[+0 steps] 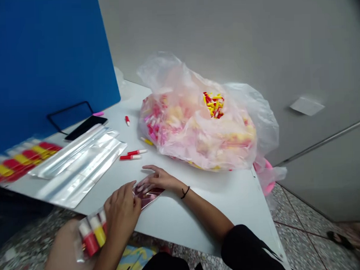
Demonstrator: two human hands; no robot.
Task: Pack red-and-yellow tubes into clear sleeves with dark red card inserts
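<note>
Left hand (122,215), its grip on a clear sleeve of red-and-yellow tubes (91,234) hard to judge from above, and right hand (159,179), open on a shiny film strip (148,193), with slippage possible from the slick film.

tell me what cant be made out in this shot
Head view:
Foil strip: mostly covered by the left hand and right hand.
Tubes in the clear plastic bag: blurred by its cloudy film.
Red-and-yellow tube strip: cut off by the left edge.
Pink object: mostly hidden by the bag.
</note>
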